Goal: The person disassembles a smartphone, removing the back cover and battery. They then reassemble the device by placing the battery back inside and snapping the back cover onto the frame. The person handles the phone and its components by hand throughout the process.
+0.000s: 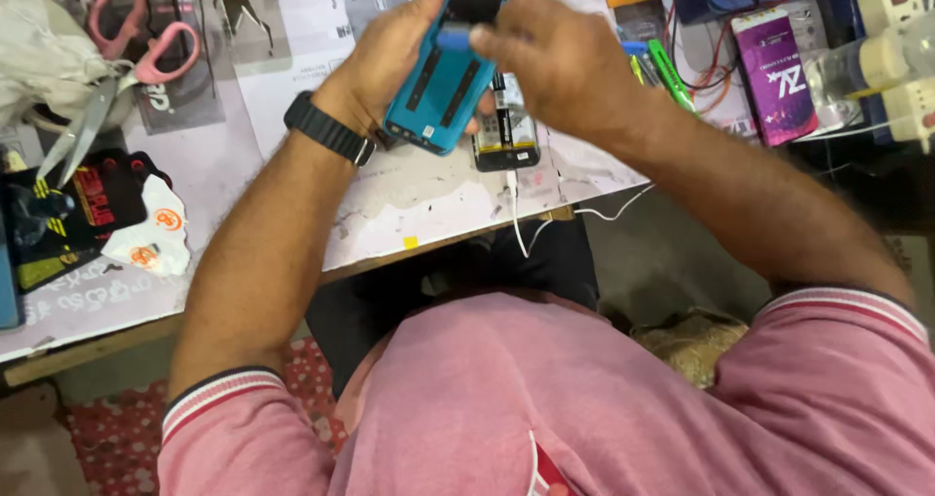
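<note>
The grip of the left hand is wrapped around a teal phone frame, fingers clamped along its left edge and the thumb side out of sight behind it, so the opened phone is held tilted above the desk. The right hand comes in from the other side, its fingertips pinched together on a small blue piece pressed against the inner face of the frame. A black watch sits on the left wrist. Just below the frame, partly hidden by it, a phone battery lies flat on the desk, with a white cable trailing from near it over the desk's front edge. Pink-handled scissors lie well apart at the far left, and a purple box stands at the right, near a green-handled tool.
</note>
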